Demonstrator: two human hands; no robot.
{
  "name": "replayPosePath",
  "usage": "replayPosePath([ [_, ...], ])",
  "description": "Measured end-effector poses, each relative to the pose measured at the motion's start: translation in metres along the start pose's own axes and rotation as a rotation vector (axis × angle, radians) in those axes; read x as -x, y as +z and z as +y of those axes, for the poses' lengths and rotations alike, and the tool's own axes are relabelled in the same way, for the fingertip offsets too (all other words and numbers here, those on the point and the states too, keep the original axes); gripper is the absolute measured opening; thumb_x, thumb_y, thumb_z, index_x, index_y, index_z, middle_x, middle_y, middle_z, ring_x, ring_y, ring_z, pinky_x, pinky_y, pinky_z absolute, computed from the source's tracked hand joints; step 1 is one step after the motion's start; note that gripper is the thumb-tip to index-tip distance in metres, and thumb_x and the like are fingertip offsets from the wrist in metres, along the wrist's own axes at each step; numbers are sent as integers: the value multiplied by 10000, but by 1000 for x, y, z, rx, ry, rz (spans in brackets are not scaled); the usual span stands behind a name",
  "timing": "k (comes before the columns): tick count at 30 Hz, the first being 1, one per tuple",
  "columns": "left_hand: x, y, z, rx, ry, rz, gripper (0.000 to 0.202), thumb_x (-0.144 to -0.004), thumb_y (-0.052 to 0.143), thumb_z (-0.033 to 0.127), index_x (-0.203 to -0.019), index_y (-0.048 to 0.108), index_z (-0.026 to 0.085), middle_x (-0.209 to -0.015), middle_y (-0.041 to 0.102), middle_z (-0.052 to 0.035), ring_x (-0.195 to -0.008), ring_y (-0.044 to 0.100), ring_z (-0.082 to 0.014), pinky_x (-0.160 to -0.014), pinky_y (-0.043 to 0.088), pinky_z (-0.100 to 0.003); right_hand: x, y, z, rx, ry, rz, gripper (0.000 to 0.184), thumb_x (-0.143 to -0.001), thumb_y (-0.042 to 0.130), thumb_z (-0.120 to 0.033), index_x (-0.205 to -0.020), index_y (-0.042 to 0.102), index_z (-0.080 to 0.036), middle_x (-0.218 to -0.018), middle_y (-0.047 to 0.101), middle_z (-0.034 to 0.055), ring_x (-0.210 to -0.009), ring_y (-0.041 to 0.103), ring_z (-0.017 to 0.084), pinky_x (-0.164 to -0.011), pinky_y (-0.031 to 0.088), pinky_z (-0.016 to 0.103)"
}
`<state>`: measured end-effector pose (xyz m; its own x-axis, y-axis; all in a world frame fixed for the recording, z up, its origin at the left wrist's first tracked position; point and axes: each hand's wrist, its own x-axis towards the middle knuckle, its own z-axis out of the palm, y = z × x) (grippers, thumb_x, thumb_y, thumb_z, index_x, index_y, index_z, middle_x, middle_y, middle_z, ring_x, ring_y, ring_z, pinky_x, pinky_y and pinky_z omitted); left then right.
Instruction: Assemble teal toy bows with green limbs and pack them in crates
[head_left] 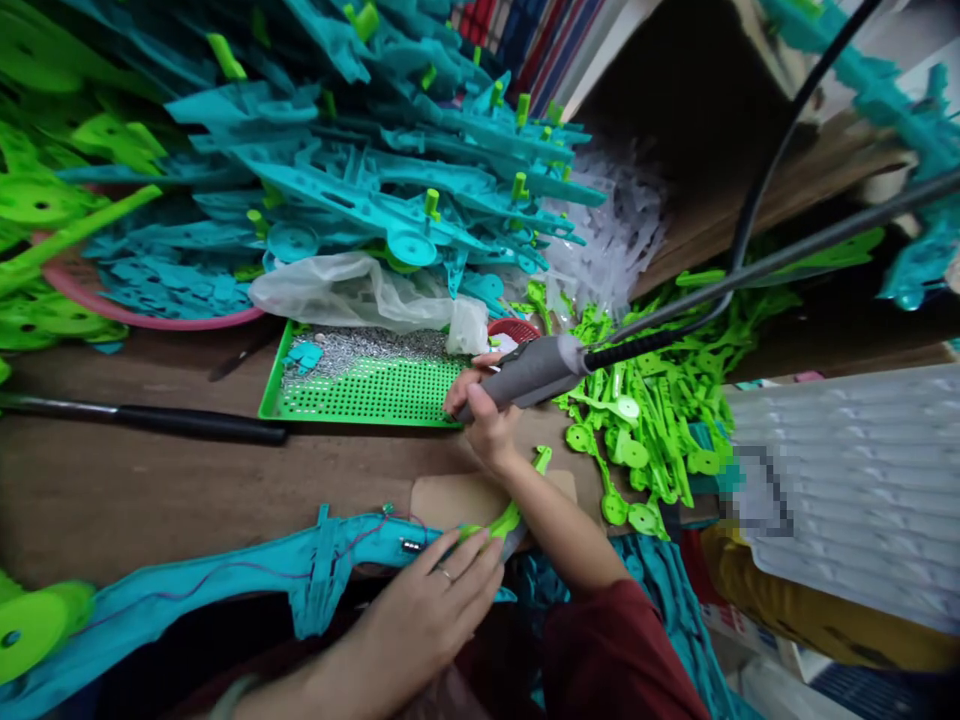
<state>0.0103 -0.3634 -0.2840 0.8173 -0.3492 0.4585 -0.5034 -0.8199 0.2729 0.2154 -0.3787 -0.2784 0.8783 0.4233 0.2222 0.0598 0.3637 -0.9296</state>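
Observation:
My right hand (480, 412) is shut on a grey electric screwdriver (534, 372), its tip at the near right corner of a green perforated tray (360, 398) that holds small silver screws (367, 346). A black cable (757, 190) and a rod run up from the tool to the right. My left hand (431, 610) lies flat, fingers spread, on a long teal plastic part (225, 580) with thin wires, and touches a bright green plastic piece (504, 520) resting on a small brown board (450, 495).
A large heap of teal plastic parts (360, 150) fills the back, part of it in a pink basin (150, 318). Loose green pieces (645, 420) lie right of the tray. A black rod (150, 420) lies at left, white moulded trays (855, 480) at right.

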Motion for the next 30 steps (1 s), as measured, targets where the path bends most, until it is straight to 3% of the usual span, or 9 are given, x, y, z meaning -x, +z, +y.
replayPosePath([
  [2, -6, 17, -1, -72, 27, -17, 398, -1011, 377, 178, -1304, 639, 115, -1381, 638, -80, -1294, 534, -238, -1087, 358, -407, 0, 0, 0, -6, -20, 0, 368, -803, 711, -432, -1018, 477, -248, -559, 520, -108, -456, 513, 119, -484, 467, 269],
  [5, -7, 27, -7, -128, 25, -28, 455, -999, 324, 134, -1338, 625, 98, -1405, 626, -93, -1302, 542, -239, -1048, 397, -393, 1, 0, 1, -17, -40, -30, 327, -835, 696, -379, -1029, 470, -244, -583, 541, -102, -475, 532, 119, -493, 473, 266],
  [10, 8, 17, -13, -161, 16, -61, 457, -993, 346, 148, -1360, 616, 112, -1450, 593, -92, -1339, 516, -249, -1027, 415, -389, -1, 7, 1, 68, -19, 10, 316, -826, 716, -371, -1004, 499, -225, -598, 578, -91, -484, 555, 110, -522, 475, 265],
  [13, 17, 10, -16, -153, 10, -48, 466, -966, 356, 122, -1345, 627, 101, -1459, 583, -113, -1349, 509, -278, -1062, 390, -425, -1, 5, -21, 101, -47, 65, 306, -827, 694, -410, -998, 506, -240, -593, 567, -93, -487, 560, 115, -526, 488, 273],
  [17, 24, 8, -18, -90, -19, -24, 503, -930, 326, 86, -1329, 632, 71, -1491, 546, -149, -1355, 510, -307, -1153, 310, -469, 1, -24, -68, 149, -247, 215, 268, -850, 612, -411, -1060, 500, -288, -565, 506, -105, -453, 521, 123, -480, 483, 273],
  [20, 27, 10, -18, -40, -18, -12, 508, -921, 338, 86, -1354, 601, 46, -1511, 519, -169, -1392, 479, -322, -1217, 243, -475, 8, -60, -83, 258, -335, 376, 244, -827, 616, -350, -1036, 511, -279, -543, 502, -104, -435, 500, 123, -457, 470, 264],
  [24, 26, 12, -19, -17, -2, -25, 557, -899, 360, 71, -1431, 517, 28, -1542, 480, -180, -1467, 393, -330, -1258, 211, -473, 20, -95, -69, 314, -243, 500, 182, -830, 618, -339, -950, 521, -244, -539, 509, -96, -442, 506, 119, -477, 483, 269],
  [30, 26, 11, -19, -6, 11, -20, 537, -921, 363, 71, -1435, 500, 4, -1547, 465, -203, -1484, 356, -358, -1261, 215, -492, 31, -100, -51, 273, -197, 442, 183, -838, 632, -349, -899, 507, -230, -564, 530, -84, -469, 525, 121, -500, 478, 271],
])
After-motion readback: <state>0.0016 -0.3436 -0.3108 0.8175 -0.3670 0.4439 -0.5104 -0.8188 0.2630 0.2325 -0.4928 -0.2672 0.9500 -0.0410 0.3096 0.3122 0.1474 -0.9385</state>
